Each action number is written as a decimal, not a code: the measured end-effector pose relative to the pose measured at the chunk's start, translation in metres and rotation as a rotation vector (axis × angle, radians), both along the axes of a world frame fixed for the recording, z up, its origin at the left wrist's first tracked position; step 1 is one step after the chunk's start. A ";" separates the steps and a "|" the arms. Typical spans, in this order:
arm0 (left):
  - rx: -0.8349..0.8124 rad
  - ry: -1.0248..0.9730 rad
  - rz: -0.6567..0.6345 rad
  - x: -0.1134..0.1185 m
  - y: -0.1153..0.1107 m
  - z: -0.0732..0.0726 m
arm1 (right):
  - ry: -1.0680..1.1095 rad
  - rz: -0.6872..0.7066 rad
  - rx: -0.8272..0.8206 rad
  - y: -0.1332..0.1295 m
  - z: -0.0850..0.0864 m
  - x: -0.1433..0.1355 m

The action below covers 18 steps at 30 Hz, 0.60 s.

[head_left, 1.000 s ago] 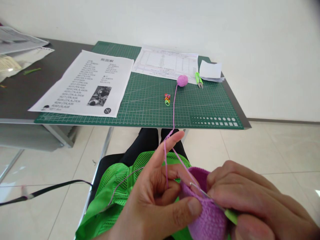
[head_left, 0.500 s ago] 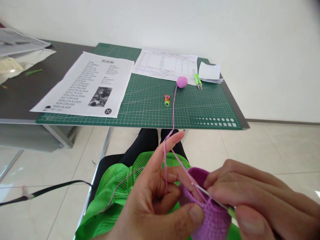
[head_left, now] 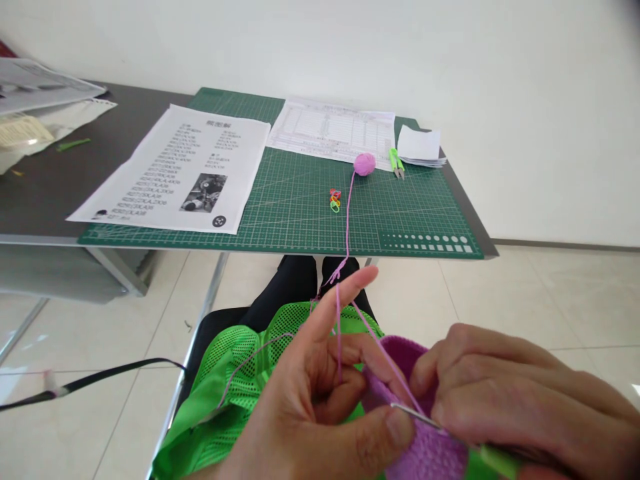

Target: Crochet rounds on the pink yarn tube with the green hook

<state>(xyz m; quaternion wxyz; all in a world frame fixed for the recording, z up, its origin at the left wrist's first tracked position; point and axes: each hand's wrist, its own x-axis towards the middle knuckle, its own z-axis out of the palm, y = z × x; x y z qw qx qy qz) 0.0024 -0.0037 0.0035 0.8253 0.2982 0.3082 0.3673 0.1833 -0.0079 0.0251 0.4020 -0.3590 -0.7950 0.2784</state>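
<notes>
My left hand pinches the rim of a purple crochet piece, a hollow cup shape, between thumb and curled fingers. Its index finger points up and out, with pink yarn looped over it and running down to the piece. A crochet hook with a metal shaft and green handle is gripped by my right hand. The hook's tip lies beside my left thumb, over the outside of the piece near its rim. From the raised finger the yarn leads up to a small pink yarn ball on the mat.
A green cutting mat covers much of the dark table. On it lie a printed pattern sheet, a form, small stitch markers, green thread snips and a paper stack. Green mesh fabric covers my lap.
The hook has swung lower, its tip moving down from the yarn strand to beside my left thumb. My right hand has tilted with it. My left index finger has shifted slightly right.
</notes>
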 end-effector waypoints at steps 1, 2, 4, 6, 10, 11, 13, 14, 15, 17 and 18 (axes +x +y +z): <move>0.003 0.004 -0.013 0.000 0.000 0.001 | -0.046 0.032 -0.014 0.000 0.003 0.005; 0.004 0.006 -0.028 0.000 0.001 0.001 | -0.094 0.052 -0.031 0.000 0.005 0.010; 0.004 -0.003 -0.049 -0.001 0.001 -0.001 | -0.181 0.088 -0.049 -0.001 0.006 0.019; 0.006 -0.045 -0.069 -0.002 0.002 -0.004 | -0.241 0.123 -0.055 -0.001 0.005 0.026; 0.016 -0.137 -0.103 -0.003 0.001 -0.009 | -0.283 0.173 -0.037 0.002 0.007 0.029; 0.021 -0.136 -0.098 -0.003 0.000 -0.009 | -0.294 0.190 -0.024 0.003 0.008 0.029; 0.026 -0.107 -0.064 -0.002 -0.002 -0.007 | -0.323 0.207 0.012 0.004 0.012 0.028; 0.024 -0.080 -0.036 -0.001 -0.003 -0.006 | -0.342 0.193 0.031 0.003 0.013 0.029; 0.020 -0.048 -0.010 0.000 -0.004 -0.005 | -0.377 0.182 0.045 0.003 0.014 0.030; 0.030 -0.002 0.008 0.002 -0.004 -0.003 | -0.441 0.161 0.093 0.000 0.014 0.035; 0.044 0.007 0.005 0.002 -0.004 -0.003 | -0.485 0.162 0.112 -0.002 0.013 0.038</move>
